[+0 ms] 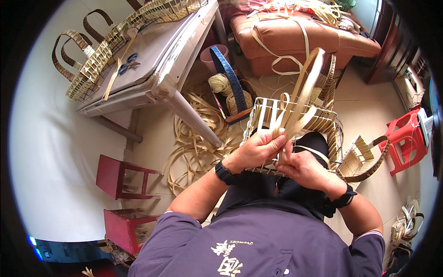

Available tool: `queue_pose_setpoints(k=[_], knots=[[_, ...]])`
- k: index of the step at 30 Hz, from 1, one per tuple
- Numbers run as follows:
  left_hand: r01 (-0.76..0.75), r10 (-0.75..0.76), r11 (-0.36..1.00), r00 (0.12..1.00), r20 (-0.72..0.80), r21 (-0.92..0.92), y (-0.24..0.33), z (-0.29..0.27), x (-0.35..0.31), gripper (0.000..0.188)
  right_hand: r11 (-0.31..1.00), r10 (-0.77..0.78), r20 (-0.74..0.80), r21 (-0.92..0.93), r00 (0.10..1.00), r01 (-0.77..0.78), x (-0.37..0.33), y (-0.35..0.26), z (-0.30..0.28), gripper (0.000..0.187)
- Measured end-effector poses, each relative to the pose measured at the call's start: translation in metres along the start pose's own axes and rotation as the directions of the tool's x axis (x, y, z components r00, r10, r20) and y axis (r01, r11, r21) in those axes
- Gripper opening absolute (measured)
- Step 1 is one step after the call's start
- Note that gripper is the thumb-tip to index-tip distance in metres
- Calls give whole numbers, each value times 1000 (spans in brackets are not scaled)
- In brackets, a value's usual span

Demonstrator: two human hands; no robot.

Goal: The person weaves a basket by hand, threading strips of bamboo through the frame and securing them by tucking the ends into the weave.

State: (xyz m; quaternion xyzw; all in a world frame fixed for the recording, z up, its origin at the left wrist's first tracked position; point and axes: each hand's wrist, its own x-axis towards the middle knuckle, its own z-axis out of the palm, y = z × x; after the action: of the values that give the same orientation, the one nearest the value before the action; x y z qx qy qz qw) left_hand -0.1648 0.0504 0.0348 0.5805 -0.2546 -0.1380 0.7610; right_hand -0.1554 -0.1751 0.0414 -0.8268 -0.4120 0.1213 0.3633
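On my lap rests a rectangular wire basket frame (340,123), partly wound with pale flat strips. My left hand (262,148) pinches a pale woven strip (304,94) at the basket's near rim; the strip's length rises in a tall loop above the basket. Close to its right, my right hand (302,167) has its fingers closed at the lower part of the strips, just over the rim. The fingertips partly hide each other, so where the strip wraps the wire is not visible. Another end of strip (318,154) curves out beside my right hand.
Loose strips (198,120) pile on the floor at left. A box (237,115) with a blue handle holds balls of cord. Scissors (128,63) and finished baskets (92,64) lie on the table (157,41). A red stool (406,138) stands at right, a brown sofa (277,39) ahead.
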Motion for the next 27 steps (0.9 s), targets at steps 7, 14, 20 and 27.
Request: queue_pose_setpoints(k=[7,14,20,27], knots=[[51,-97,947,987,132,316,19,8,-2,48,643,-50,-487,652,872,401,-13,-74,-124,30],[93,-115,976,988,106,195,4,-6,0,33,406,541,-559,828,628,387,14,-58,-127,41],[34,-36,999,992,123,15,-18,-14,1,34,941,164,85,284,983,-182,3,9,-5,21],[79,-79,997,997,10,6,20,2,1,38,953,-1,-123,301,992,38,-9,-17,-44,14]])
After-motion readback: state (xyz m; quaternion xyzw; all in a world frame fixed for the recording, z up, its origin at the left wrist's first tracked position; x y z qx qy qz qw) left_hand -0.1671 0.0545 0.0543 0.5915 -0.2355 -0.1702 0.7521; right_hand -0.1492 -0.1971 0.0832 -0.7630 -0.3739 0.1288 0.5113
